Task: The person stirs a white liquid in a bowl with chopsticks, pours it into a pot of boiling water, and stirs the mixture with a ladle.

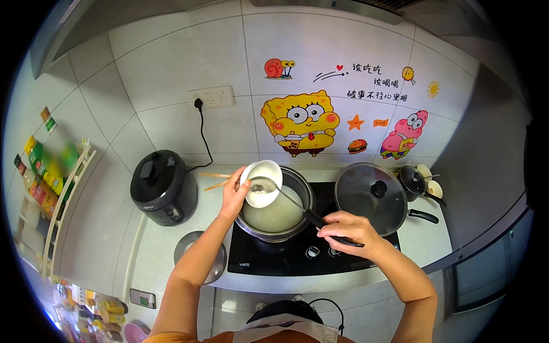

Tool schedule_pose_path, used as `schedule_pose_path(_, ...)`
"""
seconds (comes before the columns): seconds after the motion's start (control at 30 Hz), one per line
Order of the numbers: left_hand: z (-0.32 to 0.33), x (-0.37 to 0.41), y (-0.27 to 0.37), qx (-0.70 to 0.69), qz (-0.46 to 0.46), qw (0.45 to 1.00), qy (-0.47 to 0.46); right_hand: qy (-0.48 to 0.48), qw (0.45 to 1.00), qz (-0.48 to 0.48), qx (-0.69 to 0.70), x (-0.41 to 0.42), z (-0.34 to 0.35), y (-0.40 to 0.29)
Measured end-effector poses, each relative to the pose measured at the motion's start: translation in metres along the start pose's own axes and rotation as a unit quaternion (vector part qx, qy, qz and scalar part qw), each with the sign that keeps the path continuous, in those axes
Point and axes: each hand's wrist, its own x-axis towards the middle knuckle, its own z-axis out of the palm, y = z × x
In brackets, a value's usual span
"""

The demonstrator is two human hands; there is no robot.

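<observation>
My left hand (pixel 235 193) grips the rim of a white bowl (pixel 271 169), tilted above the left side of a steel pot (pixel 305 188). In my right hand (pixel 349 231) is the black handle of a metal ladle (pixel 291 201). The ladle's head lies inside the bowl, where a little whitish food or liquid shows. Pale, cloudy liquid (pixel 274 216) with small grains fills much of the pot, which stands on the left burner of a black gas cooktop (pixel 274 261). Wooden chopsticks (pixel 213 185) stick out behind my left hand; their other ends are hidden.
A black electric pressure cooker (pixel 163 188) is plugged in at the left. A lidded pan (pixel 369 206) covers the right burner, its handle pointing right. A small lidded saucepan (pixel 412 182) stands behind it. Under my left forearm lies a round lid (pixel 188 244); a phone (pixel 143 298) is nearby.
</observation>
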Motion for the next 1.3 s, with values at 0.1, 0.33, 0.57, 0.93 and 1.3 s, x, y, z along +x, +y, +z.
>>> schedule_pose_path(0.1, -0.002, 0.001, 0.001, 0.009, 0.008, 1.000, 0.001, -0.021, 1.000, -0.010, 0.000, 0.002, -0.007, -0.002)
schedule_pose_path(0.33, -0.008, 0.005, 0.002, 0.066, 0.034, 0.997, 0.010, -0.101, 0.994, -0.013, -0.044, 0.000, -0.027, -0.018)
schedule_pose_path(0.57, -0.020, 0.002, 0.002, 0.122, 0.068, 0.987, 0.075, -0.182, 0.977, -0.031, -0.102, -0.005, -0.026, -0.020)
schedule_pose_path(0.93, -0.031, -0.019, 0.020, 0.000, -0.005, 0.989, 0.147, -0.305, 0.946, -0.003, -0.106, 0.002, 0.041, 0.049)
schedule_pose_path(1.3, -0.043, -0.036, 0.013, -0.052, -0.029, 0.982, 0.181, -0.268, 0.948, -0.053, -0.164, 0.019, 0.073, 0.081)
